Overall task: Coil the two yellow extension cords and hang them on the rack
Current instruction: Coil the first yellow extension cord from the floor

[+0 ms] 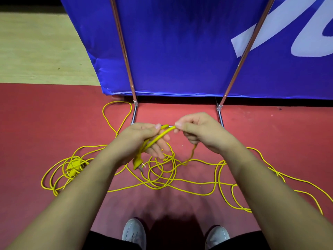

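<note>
Yellow extension cord lies in loose tangled loops across the red floor, from far left to far right. My left hand grips a doubled length of the cord near its plug, whose metal prongs hang below my wrist. My right hand pinches the same cord at about chest height, close to my left thumb, and a strand drops from it to the floor. A second plug or socket end sits in a tight bundle of loops at the left. The rack stands just beyond my hands on chrome legs.
A blue banner hangs behind the rack's two slanted poles, reaching almost to the floor. A pale wooden floor strip lies at the back left. My two grey shoes stand at the bottom, just short of the cord loops.
</note>
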Tool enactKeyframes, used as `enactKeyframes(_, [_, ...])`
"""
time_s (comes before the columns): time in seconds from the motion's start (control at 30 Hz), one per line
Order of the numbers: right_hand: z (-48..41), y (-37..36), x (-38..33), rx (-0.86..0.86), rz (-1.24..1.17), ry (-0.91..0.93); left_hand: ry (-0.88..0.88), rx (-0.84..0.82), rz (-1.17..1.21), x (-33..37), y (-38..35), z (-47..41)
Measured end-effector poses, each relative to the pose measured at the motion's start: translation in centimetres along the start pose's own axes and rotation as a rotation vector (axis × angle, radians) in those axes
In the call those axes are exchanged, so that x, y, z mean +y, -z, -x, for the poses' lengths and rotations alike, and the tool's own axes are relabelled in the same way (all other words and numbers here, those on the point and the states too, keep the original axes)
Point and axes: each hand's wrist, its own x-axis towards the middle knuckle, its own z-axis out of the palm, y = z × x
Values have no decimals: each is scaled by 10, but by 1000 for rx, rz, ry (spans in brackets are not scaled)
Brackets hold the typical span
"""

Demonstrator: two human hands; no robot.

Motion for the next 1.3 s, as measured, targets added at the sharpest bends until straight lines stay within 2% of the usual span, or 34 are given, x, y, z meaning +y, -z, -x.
enactKeyframes(0.13, [-6, -7, 5, 213, -7, 116, -34, -33, 366, 1, -3, -5])
enactKeyframes(0.2, [-5, -2, 14, 244, 43, 129, -33, -57, 591, 1, 0, -8])
enactKeyframes(0.27, [-3, 5, 27, 252, 37, 120, -3, -52, 692, 2, 5, -10])
enactKeyframes(0.37, [2, 13, 34, 266, -5, 99, 69, 3, 433, 3, 9, -5])
enactKeyframes(0.43, [4, 16, 27, 256, 56, 69, 100, 33, 232, 2, 9, 0])
enactKeyframes(0.57, [8, -1, 0, 154, 476, 160, 105, 41, 76, -2, -1, 0])
enactKeyframes(0.63, [8, -18, -7, 85, 610, 230, 63, 62, 50, -4, -6, -2])
enactKeyframes(0.7, [5, -23, -8, 103, 547, 251, 39, 48, 144, -3, -5, -3])
enactKeyframes(0.77, [4, -15, -1, 102, 417, 204, 41, -21, 353, 0, 0, -3])
enactKeyframes(0.87, [5, 6, 22, 23, 484, 109, 75, -83, 626, 5, 11, -2])
enactKeyframes(0.93, [6, 16, 36, 80, 336, 48, 114, -101, 658, 6, 16, 0])
enactKeyframes(1.0, [9, 22, 37, 169, 126, 37, 126, -59, 510, 6, 18, 2])
enactKeyframes(1.07, [11, 26, 29, 197, 92, 39, 113, 42, 309, 6, 18, 5])
enactKeyframes(1.17, [14, 27, 13, 109, 351, 61, 115, 95, 166, 5, 21, 7])
enactKeyframes(1.3, [11, 21, 1, -7, 633, -19, 151, 40, -37, 2, 22, 7])
